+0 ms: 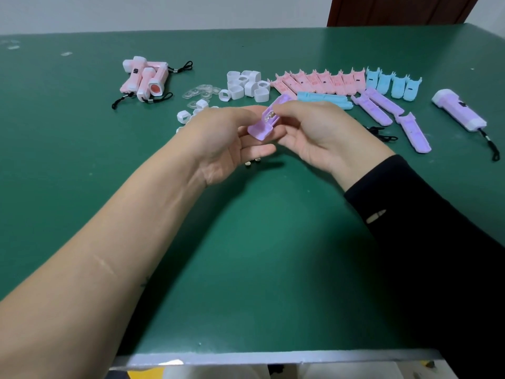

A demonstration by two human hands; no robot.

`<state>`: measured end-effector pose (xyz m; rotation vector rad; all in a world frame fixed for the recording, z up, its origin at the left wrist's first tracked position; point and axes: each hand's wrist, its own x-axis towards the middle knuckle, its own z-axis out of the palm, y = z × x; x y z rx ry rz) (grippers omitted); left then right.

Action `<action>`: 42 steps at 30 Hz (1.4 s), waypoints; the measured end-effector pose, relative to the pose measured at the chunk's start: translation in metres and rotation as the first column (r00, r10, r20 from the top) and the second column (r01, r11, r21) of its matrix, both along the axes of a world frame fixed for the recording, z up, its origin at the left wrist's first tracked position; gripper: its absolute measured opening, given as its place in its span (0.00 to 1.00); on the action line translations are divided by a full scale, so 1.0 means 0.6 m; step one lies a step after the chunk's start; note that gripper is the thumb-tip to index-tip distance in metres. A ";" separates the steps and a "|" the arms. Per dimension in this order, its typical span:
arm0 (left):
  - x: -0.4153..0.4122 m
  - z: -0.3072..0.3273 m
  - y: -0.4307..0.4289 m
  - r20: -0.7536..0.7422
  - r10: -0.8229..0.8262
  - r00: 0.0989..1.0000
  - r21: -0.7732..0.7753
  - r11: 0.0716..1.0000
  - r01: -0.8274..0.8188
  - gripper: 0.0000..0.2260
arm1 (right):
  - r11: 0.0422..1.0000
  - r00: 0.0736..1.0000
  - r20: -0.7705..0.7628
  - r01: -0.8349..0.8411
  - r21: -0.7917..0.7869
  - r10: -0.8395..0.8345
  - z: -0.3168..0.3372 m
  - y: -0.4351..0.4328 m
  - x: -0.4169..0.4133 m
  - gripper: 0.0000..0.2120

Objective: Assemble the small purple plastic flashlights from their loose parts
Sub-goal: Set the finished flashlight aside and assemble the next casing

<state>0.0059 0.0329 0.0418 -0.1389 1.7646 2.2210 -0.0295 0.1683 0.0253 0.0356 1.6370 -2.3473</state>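
Together, left hand and right hand pinch the purple half-shell between them.

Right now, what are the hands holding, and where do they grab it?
A purple flashlight shell half. The left hand holds its wide lower end, and the right hand pinches its upper part.

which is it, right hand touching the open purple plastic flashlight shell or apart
Touching: head view shows the right hand pinching the open purple plastic flashlight shell.
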 end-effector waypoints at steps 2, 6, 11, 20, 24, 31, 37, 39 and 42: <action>-0.001 0.000 -0.001 0.000 0.001 1.000 0.007 1.000 -0.001 0.13 | 0.996 0.997 -0.068 0.032 0.086 -0.026 -0.001 -0.002 0.003 0.07; -0.002 0.000 -0.005 -0.014 0.004 1.000 -0.002 1.000 -0.004 0.12 | 0.968 0.990 -0.137 0.078 0.240 -0.046 -0.001 -0.010 0.007 0.06; -0.003 -0.002 -0.006 -0.050 0.007 0.999 -0.026 1.000 -0.008 0.12 | 0.940 0.980 -0.153 0.167 0.297 -0.126 0.000 -0.016 0.005 0.23; -0.006 -0.005 -0.007 -0.047 -0.002 0.999 -0.022 1.000 0.001 0.14 | 0.969 0.987 -0.113 0.136 0.208 -0.114 -0.003 -0.012 0.006 0.15; -0.013 -0.001 -0.017 -0.101 0.095 0.990 -0.104 0.989 -0.105 0.12 | 0.957 0.985 -0.155 0.113 0.265 -0.074 0.001 0.001 0.003 0.03; -0.014 -0.004 -0.027 -0.196 0.094 0.976 -0.079 0.991 -0.112 0.03 | 0.951 0.984 -0.175 0.066 0.302 -0.013 -0.007 -0.005 0.008 0.06; -0.015 -0.010 -0.029 -0.208 0.113 0.972 -0.136 0.980 -0.143 0.07 | 0.913 0.970 -0.239 0.127 0.388 -0.033 -0.008 -0.015 0.015 0.09; -0.016 -0.012 -0.031 -0.207 0.112 0.972 -0.132 0.981 -0.141 0.08 | 0.894 0.961 -0.273 0.154 0.421 -0.037 -0.009 -0.018 0.017 0.10; -0.017 -0.014 -0.032 -0.210 0.100 0.973 -0.155 0.979 -0.134 0.07 | 0.858 0.946 -0.321 0.193 0.476 -0.034 -0.014 -0.024 0.019 0.10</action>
